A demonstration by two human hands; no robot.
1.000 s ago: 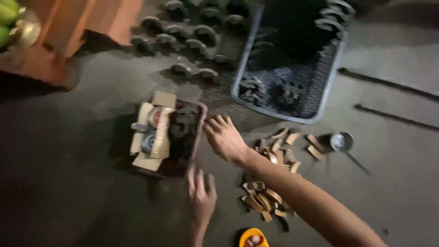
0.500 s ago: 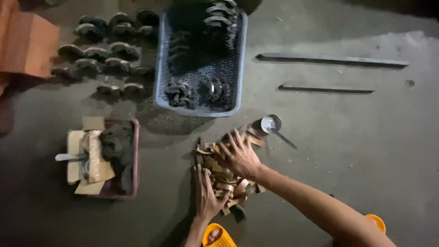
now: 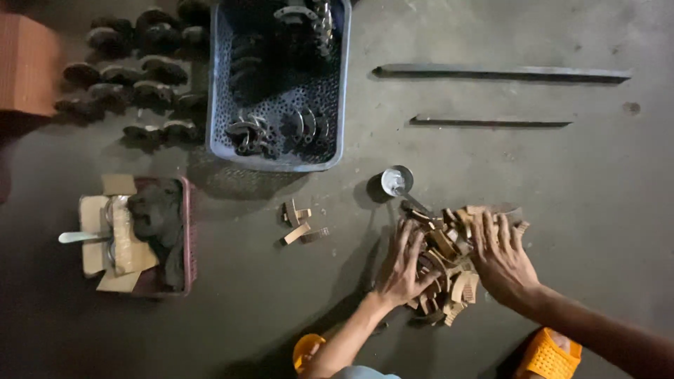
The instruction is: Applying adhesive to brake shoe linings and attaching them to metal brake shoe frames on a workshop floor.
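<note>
Single head-worn view, looking steeply down from above onto the concrete floor (image 3: pixel 562 182), at about squatting height; grey perforated crate (image 3: pixel 277 151) toward top, orange sandals (image 3: pixel 544 354) at bottom edge.

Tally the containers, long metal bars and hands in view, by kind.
Baskets: 2 (grey crate, small red basket)
Metal cup: 1
Long metal bars: 2 (long bar, shorter bar)
Hands on tan pile: 2 (left hand, right hand)
Total: 7
</note>
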